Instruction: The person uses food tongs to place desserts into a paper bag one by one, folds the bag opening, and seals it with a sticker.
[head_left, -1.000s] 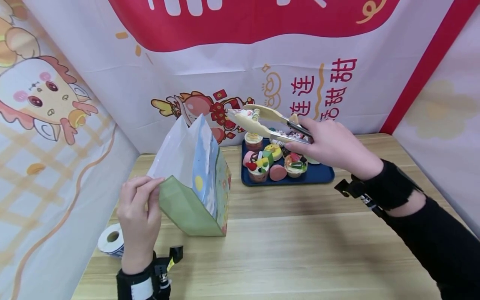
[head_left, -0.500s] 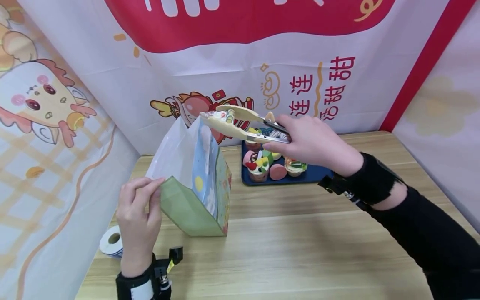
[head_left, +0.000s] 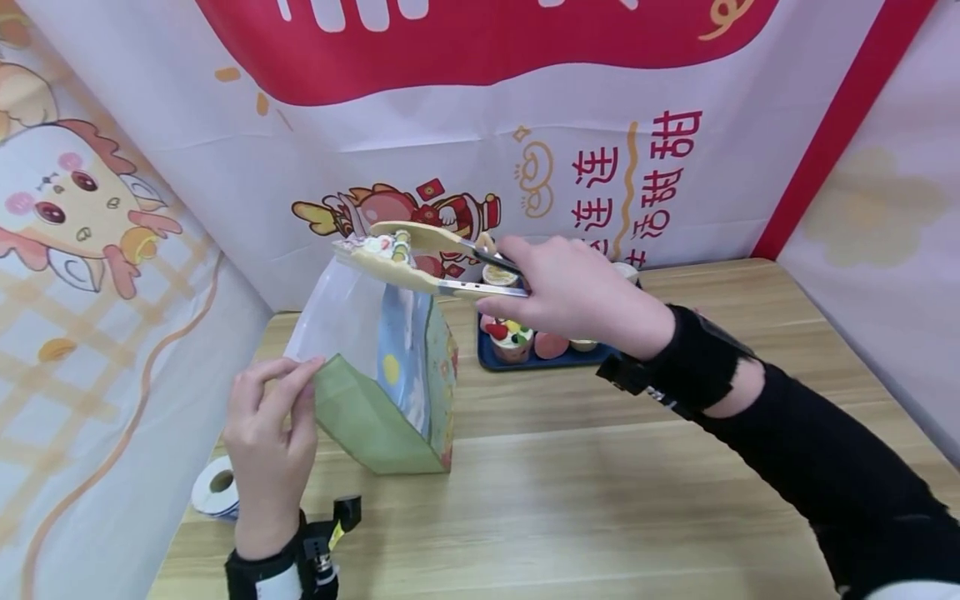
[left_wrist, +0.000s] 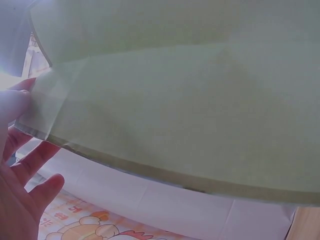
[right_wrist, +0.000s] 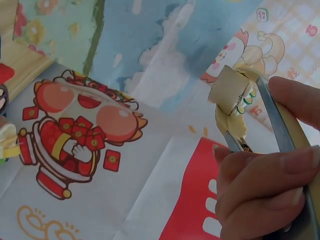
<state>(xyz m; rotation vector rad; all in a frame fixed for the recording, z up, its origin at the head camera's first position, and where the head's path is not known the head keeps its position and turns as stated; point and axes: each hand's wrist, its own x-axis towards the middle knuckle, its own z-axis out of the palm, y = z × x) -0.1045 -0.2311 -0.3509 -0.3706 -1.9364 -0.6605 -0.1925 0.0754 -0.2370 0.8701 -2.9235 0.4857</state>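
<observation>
My left hand (head_left: 272,425) pinches the upper edge of a paper bag (head_left: 378,429) with a pale green side. Its mouth is open, showing a white inside. In the left wrist view the bag's green side (left_wrist: 160,110) fills most of the frame. My right hand (head_left: 558,287) grips cream-tipped metal tongs (head_left: 408,275). Between the tong tips is a small cake (head_left: 381,245) with white topping and coloured bits, held over the bag's mouth. The right wrist view shows the cake's pale, smooth base (right_wrist: 227,90).
Behind my right hand, a navy tray (head_left: 510,364) bears several toy cupcakes and a pink macaron (head_left: 551,344), partly hidden. A roll of labels (head_left: 216,490) stands left of my left wrist. Printed cloth walls (head_left: 420,125) enclose the wooden table (head_left: 600,500) at back and sides.
My right hand has moved left with the tongs and cake, from above the tray to over the bag's mouth. My left hand keeps its pinch on the bag.
</observation>
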